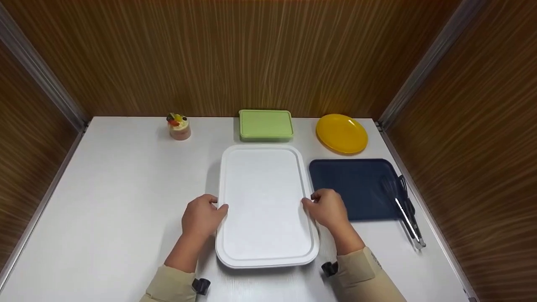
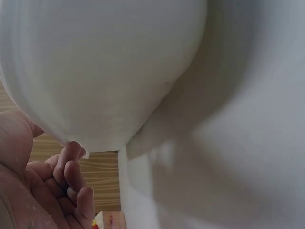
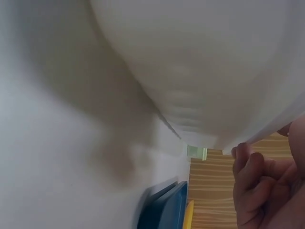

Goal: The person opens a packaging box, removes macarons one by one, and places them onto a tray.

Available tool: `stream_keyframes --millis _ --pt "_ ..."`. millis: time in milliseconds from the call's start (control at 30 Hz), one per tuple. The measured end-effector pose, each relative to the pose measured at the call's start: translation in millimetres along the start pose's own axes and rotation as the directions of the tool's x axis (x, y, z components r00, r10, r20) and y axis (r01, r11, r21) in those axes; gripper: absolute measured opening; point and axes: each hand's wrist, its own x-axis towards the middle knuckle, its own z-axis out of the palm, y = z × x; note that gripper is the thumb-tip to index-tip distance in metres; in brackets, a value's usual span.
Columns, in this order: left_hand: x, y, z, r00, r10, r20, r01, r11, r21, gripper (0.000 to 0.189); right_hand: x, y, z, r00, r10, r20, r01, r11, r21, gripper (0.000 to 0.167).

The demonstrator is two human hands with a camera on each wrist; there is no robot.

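Observation:
A white rectangular box with a white lid [image 1: 266, 201] stands on the table between my two hands. My left hand [image 1: 202, 216] pinches its left rim, thumb on top of the lid and fingertips beneath the edge. On the opposite side my right hand [image 1: 329, 207] pinches the right rim the same way. In the left wrist view, the index fingertip [image 2: 72, 148] meets the rim's underside while the other fingers curl below. The right wrist view shows the box's pale side wall [image 3: 190, 71] reaching down to the table.
Behind the box lies a green lidded container [image 1: 266, 124]. A fruit-topped dessert cup [image 1: 179, 128] stands at the back left, a yellow plate [image 1: 342, 133] at the back right. A whisk [image 1: 400, 205] and another long utensil overlap the right edge of a dark blue tray [image 1: 348, 188]. Wood-grain walls [image 1: 268, 54] enclose the table.

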Motion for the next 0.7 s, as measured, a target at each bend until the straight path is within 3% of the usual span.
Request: stream_keyframes --millis 133,333,700 --pt "-1.1 1.9 2.0 0.999 0.032 -0.031 -0.031 0.999 0.023 0.036 0.4 -3 -1 1.000 0.013 0.000 -0.013 1.000 -0.016 0.020" --pt "-0.8 4.1 -0.3 0.999 0.033 -0.037 -0.033 0.999 -0.015 0.037 0.4 -5 -1 0.999 0.032 -0.029 -0.033 0.999 -0.019 0.022" --pt "6.1 6.7 -11.4 1.000 -0.004 -0.006 0.003 0.987 -0.163 0.040 4.9 -14 -4 0.995 -0.052 -0.089 0.058 0.996 0.066 0.027"
